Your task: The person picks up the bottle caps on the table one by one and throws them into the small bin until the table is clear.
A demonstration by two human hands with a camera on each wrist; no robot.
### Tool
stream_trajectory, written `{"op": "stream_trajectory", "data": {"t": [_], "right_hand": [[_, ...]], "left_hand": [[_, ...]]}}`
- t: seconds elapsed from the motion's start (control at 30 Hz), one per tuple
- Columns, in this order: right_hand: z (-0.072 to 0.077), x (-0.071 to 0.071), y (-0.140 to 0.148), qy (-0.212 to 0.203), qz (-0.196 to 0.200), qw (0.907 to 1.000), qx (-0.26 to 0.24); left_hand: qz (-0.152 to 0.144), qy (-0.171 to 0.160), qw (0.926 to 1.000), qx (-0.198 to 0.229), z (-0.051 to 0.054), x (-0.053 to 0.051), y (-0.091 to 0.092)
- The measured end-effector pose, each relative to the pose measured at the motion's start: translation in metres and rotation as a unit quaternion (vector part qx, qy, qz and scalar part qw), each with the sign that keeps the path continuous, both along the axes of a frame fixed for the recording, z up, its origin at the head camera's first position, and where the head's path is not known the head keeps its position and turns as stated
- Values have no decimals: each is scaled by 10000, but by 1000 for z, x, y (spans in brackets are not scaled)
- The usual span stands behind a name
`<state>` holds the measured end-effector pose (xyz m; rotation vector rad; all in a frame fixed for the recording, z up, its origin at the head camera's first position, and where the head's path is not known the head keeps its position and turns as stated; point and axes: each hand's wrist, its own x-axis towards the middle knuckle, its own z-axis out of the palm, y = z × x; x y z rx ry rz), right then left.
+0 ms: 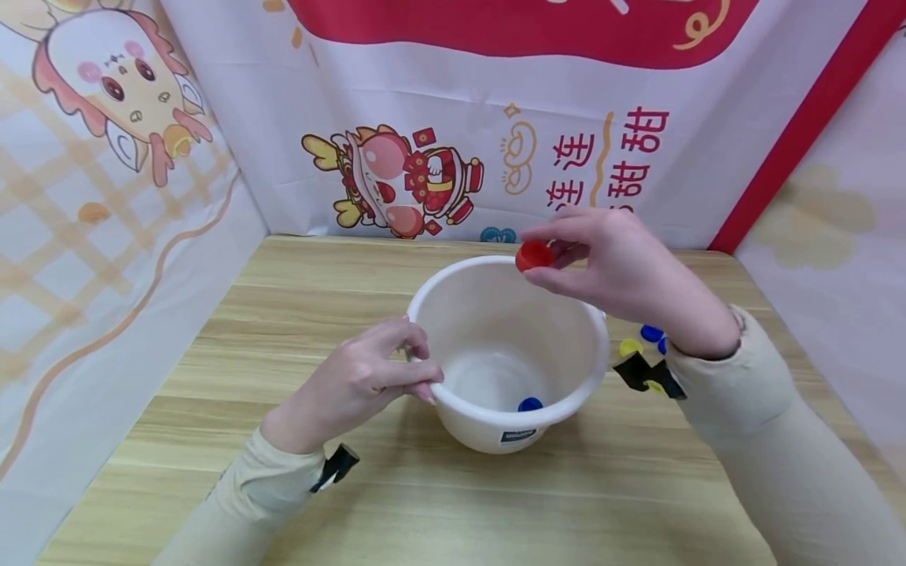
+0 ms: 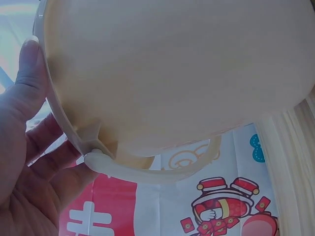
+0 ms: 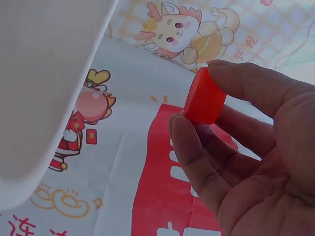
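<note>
A white plastic bucket [image 1: 467,314] stands upright on the table, and my left hand [image 1: 368,373] grips its left rim. In the left wrist view, that hand's thumb and fingers lie on either side of the rim, near the bucket's handle [image 2: 142,174]. Over the far right part of the bucket's rim, my right hand [image 1: 616,263] pinches a red bottle cap [image 1: 534,256]. The right wrist view shows this cap [image 3: 205,97] between thumb and fingers, beside the bucket wall. A blue bottle cap [image 1: 530,404] lies inside at the bottom, near side.
Right of the bucket, a yellow cap [image 1: 631,347] and a blue cap [image 1: 652,333] lie on the wooden table [image 1: 325,291], with others partly hidden by the right wrist. A printed white cloth [image 1: 439,86] hangs behind the table, with more cloth at both sides.
</note>
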<state>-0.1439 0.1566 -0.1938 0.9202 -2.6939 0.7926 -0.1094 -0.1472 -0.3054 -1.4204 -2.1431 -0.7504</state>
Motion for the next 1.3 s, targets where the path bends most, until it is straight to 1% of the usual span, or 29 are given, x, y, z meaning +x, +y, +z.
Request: {"op": "stream_trajectory", "data": {"t": [0.27, 0.5, 0.6, 0.77, 0.87, 0.97, 1.07, 1.23, 1.3], "right_hand": [[6, -2, -10, -134, -32, 9995, 279], [5, -4, -17, 21, 152, 9993, 330], [4, -4, -18, 45, 154, 9993, 336], [1, -6, -18, -183, 172, 9988, 411], [-1, -7, -16, -305, 180, 9978, 555], [-2, -7, -13, -212, 181, 9973, 676], [-1, -7, -10, -88, 172, 9975, 686], [3, -5, -2, -152, 32, 9984, 548], [5, -5, 4, -114, -8, 9989, 446]], "left_hand": [[63, -256, 9996, -61, 1, 1, 0], [73, -355, 9993, -70, 2, 2, 1], [99, -426, 9990, -107, 2, 3, 2], [109, -461, 9988, -148, 3, 3, 2], [70, -403, 9991, -143, 3, 2, 2], [14, -284, 9995, -96, 3, 1, 3], [-23, -130, 9999, -57, 2, 0, 2], [-7, -38, 10000, -44, 2, 0, 1], [15, -94, 9999, -42, 2, 1, 1]]}}
